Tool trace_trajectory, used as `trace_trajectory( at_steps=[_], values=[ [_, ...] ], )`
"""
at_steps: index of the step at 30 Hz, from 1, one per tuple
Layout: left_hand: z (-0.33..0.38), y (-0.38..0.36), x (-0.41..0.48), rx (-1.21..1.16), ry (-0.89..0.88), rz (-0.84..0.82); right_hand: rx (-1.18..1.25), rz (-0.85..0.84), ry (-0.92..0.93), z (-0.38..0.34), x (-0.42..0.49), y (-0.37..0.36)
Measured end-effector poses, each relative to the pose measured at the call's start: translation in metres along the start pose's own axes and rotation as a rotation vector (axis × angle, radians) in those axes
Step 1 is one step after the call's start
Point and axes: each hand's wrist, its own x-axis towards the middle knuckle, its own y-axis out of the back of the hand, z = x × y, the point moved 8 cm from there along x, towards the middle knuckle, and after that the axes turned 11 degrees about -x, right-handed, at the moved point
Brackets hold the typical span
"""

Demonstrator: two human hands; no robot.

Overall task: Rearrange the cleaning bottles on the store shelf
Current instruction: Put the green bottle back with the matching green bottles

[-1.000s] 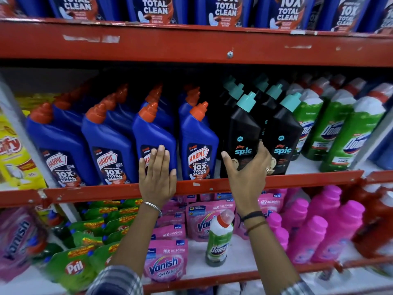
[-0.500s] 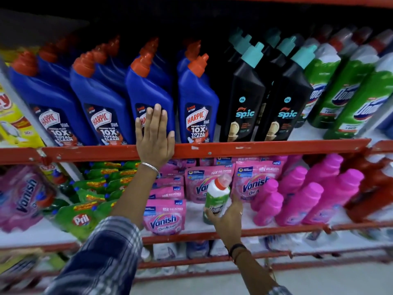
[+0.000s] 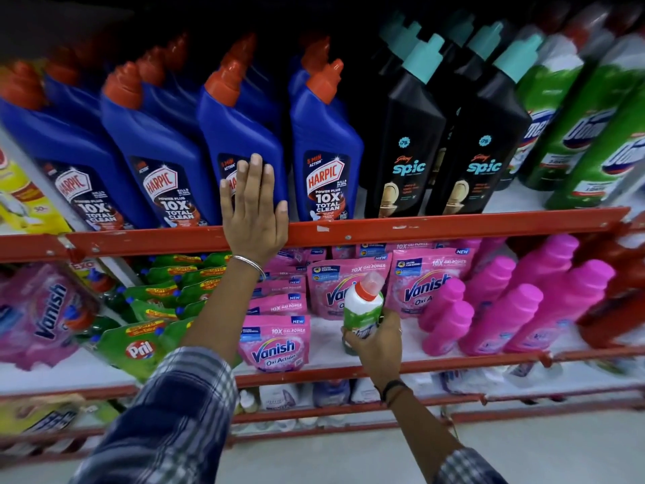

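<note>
A small green and white Domex bottle [image 3: 363,305] with a red cap stands on the lower shelf among pink pouches. My right hand [image 3: 375,342] is wrapped around its lower half. My left hand [image 3: 253,211] lies flat, fingers spread, against a blue Harpic bottle [image 3: 241,134] and the red rail [image 3: 453,225] of the upper shelf. Several blue Harpic bottles [image 3: 324,148] with orange caps fill the upper shelf's left and middle. Black Spic bottles [image 3: 405,141] with teal caps stand to their right. Large green Domex bottles [image 3: 576,134] are at the far right.
Pink Vanish pouches [image 3: 275,344] and pink bottles [image 3: 502,316] crowd the lower shelf around the small bottle. Green Pril pouches [image 3: 139,347] lie to the left, red bottles [image 3: 621,309] at the far right. Another shelf with white packs [image 3: 279,396] runs below, then the floor.
My right hand dropped from the black Spic bottles to the lower shelf and closed around the small Domex bottle. The view tilted down. My left hand stayed on the Harpic bottle.
</note>
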Motion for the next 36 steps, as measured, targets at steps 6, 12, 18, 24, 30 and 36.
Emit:
trace_trajectory(
  at_steps=[6,12,18,24,30,36],
  values=[
    [-0.001,0.000,-0.001,0.005,-0.001,-0.002,0.036,0.054,0.093,-0.029,0.008,0.054],
    [0.001,0.000,0.000,0.018,-0.007,0.004,0.022,0.265,0.204,-0.073,0.025,0.140],
    [0.000,0.001,-0.002,0.032,-0.013,0.016,0.060,0.494,0.240,-0.103,0.051,0.235],
    [0.001,0.001,-0.002,0.037,-0.027,0.027,0.068,0.710,0.233,-0.126,0.076,0.318],
    [0.002,0.001,0.000,0.060,-0.015,0.033,0.091,0.754,0.262,-0.143,0.115,0.348],
    [0.003,0.002,0.000,0.070,-0.010,0.028,0.099,0.690,0.269,-0.137,0.143,0.335]
  ],
)
